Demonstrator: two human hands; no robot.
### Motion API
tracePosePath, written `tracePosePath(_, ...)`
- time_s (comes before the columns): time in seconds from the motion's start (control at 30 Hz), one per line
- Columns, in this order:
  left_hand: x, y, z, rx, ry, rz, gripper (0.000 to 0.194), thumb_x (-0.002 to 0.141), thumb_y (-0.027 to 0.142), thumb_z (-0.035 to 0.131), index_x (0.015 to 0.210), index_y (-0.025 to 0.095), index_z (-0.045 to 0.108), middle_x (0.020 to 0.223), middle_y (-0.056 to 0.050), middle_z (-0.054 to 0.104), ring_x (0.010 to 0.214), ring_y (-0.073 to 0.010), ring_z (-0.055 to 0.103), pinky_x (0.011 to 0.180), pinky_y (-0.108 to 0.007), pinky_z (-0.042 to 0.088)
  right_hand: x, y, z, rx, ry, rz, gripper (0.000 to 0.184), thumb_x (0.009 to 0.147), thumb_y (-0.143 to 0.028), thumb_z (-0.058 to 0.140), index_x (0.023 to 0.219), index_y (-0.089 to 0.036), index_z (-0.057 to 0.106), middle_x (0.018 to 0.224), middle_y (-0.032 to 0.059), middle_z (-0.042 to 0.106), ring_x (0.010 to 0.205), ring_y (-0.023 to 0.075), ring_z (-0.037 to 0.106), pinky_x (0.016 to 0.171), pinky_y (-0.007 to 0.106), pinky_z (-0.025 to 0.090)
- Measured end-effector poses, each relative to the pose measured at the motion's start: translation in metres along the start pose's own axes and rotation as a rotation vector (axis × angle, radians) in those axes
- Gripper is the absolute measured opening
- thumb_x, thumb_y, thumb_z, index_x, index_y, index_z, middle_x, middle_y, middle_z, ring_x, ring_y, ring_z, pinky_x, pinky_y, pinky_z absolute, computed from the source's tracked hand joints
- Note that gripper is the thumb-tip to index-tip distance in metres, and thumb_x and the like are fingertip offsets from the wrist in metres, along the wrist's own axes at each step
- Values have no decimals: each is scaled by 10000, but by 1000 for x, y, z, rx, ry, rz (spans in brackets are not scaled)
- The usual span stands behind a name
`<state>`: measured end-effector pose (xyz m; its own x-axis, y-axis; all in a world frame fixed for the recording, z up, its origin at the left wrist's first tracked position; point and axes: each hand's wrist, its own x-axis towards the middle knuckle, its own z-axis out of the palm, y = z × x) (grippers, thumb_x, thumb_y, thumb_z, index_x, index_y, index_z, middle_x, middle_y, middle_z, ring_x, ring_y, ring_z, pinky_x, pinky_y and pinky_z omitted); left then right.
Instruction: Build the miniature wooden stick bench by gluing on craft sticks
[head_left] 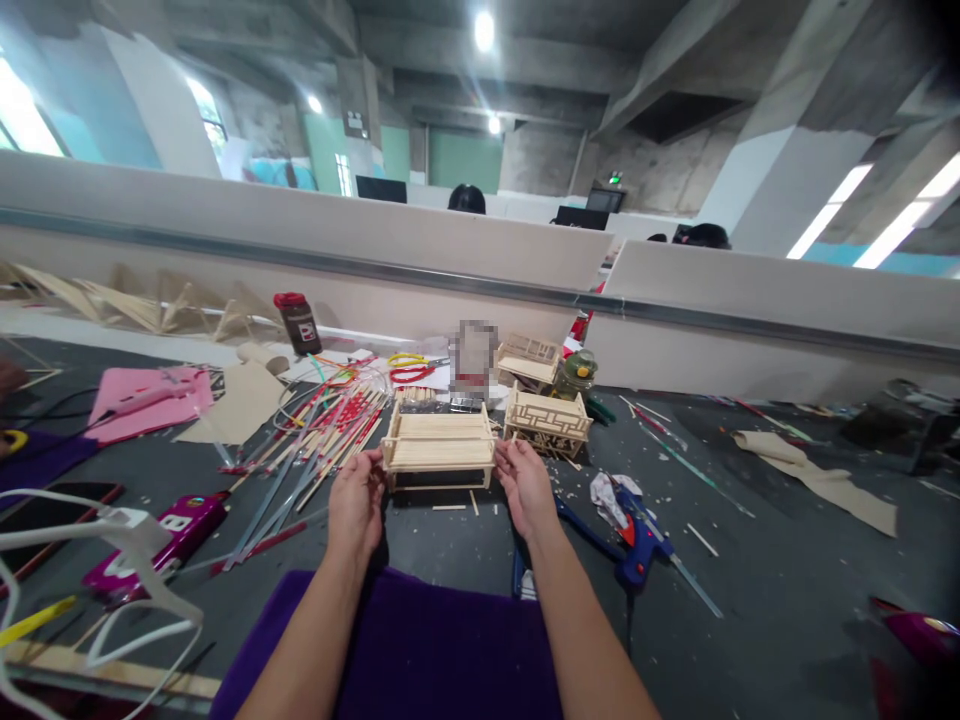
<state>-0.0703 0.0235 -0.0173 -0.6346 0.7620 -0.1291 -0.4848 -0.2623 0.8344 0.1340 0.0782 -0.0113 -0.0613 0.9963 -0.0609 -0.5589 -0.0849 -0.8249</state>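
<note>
A small model made of pale wooden sticks (439, 440), with a slatted flat top and low corner posts, is held between my two hands just above or on the dark table; I cannot tell which. My left hand (361, 497) grips its left end with bent fingers. At the right end, my right hand (525, 482) pinches a corner post with thumb and fingers. Just behind my right hand stands a second stick model (547, 418) with lattice sides. Farther back is a third wooden model (527, 358).
Red-tipped sticks (349, 420) and clear glue sticks lie scattered on the left. A blue glue gun (641, 540) rests on the right. A purple cloth (450, 640) lies in front. White cables (142, 540), scissors (411, 367), a red-lidded bottle (298, 322) and a green bottle (576, 372) surround the workspace.
</note>
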Motion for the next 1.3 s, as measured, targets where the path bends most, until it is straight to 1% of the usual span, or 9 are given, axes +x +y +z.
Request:
tracePosePath(0.1,-4,1,1,-25,-16,40,330,703,445,763,738,162,598,735,16,659,584,-85,575,539,-180,433,0,-3,2,54,-15,-26,317,678,-405,778,759,-234,525,942,57,755,809,195,711,651,304,564)
tracePosePath(0.27,-11,6,7,-117,-94,166,382,662,469,823,733,170,595,943,-15,701,814,-120,636,721,-210,513,-3,-8,6,221,-19,-109,258,727,-331,765,752,-226,531,956,59,753,910,204,713,833,371,576)
tracePosePath(0.33,-14,7,8,-138,-123,185,378,659,459,834,736,167,606,1002,-24,704,863,-130,637,750,-218,521,-6,-10,9,268,-12,-114,253,733,-311,765,755,-224,528,953,53,753,944,209,708,871,392,570)
tracePosePath(0.63,-17,10,10,-175,-143,179,361,674,434,834,736,158,609,1041,-23,704,823,-110,635,696,-201,523,-9,-16,10,282,-13,-105,232,745,-303,753,755,-224,535,976,53,752,964,219,711,873,411,581)
tracePosePath(0.77,-17,13,11,-198,-96,164,351,665,410,845,727,151,616,889,-4,699,773,-91,636,714,-178,529,-9,-17,11,252,-31,-140,224,754,-309,750,764,-219,546,925,58,752,933,209,715,905,404,565)
tracePosePath(0.9,-14,12,10,-190,-63,111,276,691,328,828,732,148,623,689,51,626,591,-39,572,597,-113,489,-11,-21,13,243,-49,-123,224,755,-309,749,764,-219,544,929,60,753,905,215,721,855,407,585)
tracePosePath(1.0,-13,10,8,-168,-73,93,223,698,272,810,744,147,631,684,52,626,559,-37,561,575,-115,488,-12,-24,12,249,-51,-111,226,742,-298,759,757,-215,549,915,62,756,886,220,725,812,397,597)
tracePosePath(1.17,-12,7,7,-142,-70,50,188,738,283,769,793,152,645,714,40,641,540,-45,533,563,-141,495,-12,-29,10,265,-65,-100,221,733,-286,765,762,-211,559,916,62,761,867,215,729,796,388,602)
tracePosePath(1.3,-10,5,5,-144,-75,28,244,707,257,782,670,149,567,602,64,563,469,-36,449,493,-127,448,-14,-30,10,274,-87,-75,207,757,-283,744,756,-213,549,938,69,764,887,217,731,797,381,603)
